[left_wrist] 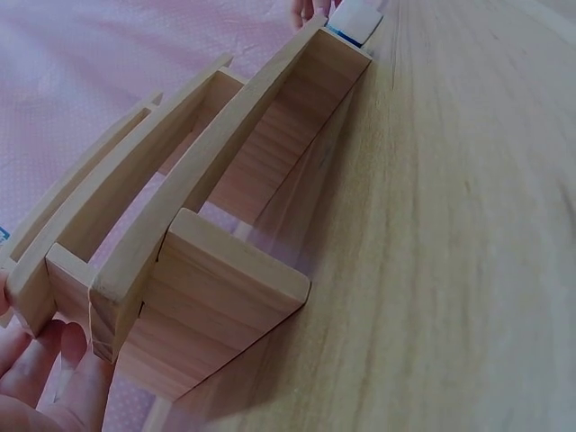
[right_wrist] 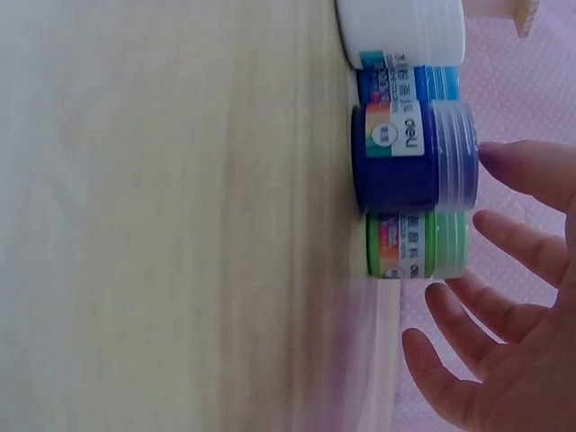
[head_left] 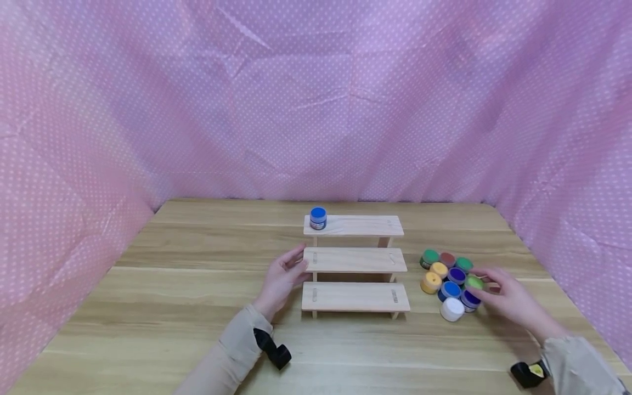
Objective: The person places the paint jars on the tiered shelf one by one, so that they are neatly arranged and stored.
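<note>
A three-step wooden stand (head_left: 355, 260) sits mid-table, with a blue-lidded paint jar (head_left: 318, 218) on the left end of its top step. My left hand (head_left: 282, 280) holds the left end of the middle step, its fingers partly under the board in the left wrist view. To the right, my right hand (head_left: 513, 299) reaches over the paint jars with its fingers spread. Its thumb and forefinger are on either side of the light green jar (head_left: 475, 282)'s lid, beside a dark blue jar (right_wrist: 400, 157). Whether they touch the lid is hard to tell.
Several paint jars stand close together right of the stand, among them a white jar (head_left: 452, 309), a yellow jar (head_left: 431, 282) and a red-lidded jar (head_left: 447, 259). A pink dotted cloth (head_left: 316, 109) hangs behind and at both sides of the wooden table (head_left: 148, 307).
</note>
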`<action>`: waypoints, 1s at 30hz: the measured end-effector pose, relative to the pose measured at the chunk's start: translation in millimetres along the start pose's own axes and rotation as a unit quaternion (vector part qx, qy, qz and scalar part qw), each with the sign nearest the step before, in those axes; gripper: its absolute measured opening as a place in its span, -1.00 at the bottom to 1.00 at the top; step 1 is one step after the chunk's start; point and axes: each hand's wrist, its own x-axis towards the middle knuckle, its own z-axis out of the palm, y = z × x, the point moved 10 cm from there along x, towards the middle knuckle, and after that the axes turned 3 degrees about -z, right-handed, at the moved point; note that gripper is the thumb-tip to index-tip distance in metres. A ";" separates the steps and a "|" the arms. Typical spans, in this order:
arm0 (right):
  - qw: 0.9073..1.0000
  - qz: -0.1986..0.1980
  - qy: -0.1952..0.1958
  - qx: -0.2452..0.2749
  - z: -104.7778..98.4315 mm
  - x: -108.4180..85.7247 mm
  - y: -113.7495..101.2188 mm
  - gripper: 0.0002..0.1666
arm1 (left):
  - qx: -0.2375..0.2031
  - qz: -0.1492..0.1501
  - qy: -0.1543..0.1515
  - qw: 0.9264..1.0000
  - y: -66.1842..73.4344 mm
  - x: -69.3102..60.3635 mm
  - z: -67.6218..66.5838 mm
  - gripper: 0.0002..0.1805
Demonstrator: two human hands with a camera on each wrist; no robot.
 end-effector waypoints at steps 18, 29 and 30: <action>0.998 0.050 -0.043 -0.005 7.9 -5.9 16.4 -0.61 | -0.004 0.005 -0.002 1.000 -0.9 1.6 -0.5 -0.48; 0.995 0.071 -0.070 -0.001 12.5 -6.1 17.9 -0.59 | -0.003 0.006 -0.003 1.000 0.3 0.1 0.1 -0.47; 0.995 0.070 -0.068 -0.001 12.2 -4.9 17.5 -0.60 | -0.003 0.005 -0.001 1.000 0.4 0.1 -0.4 -0.47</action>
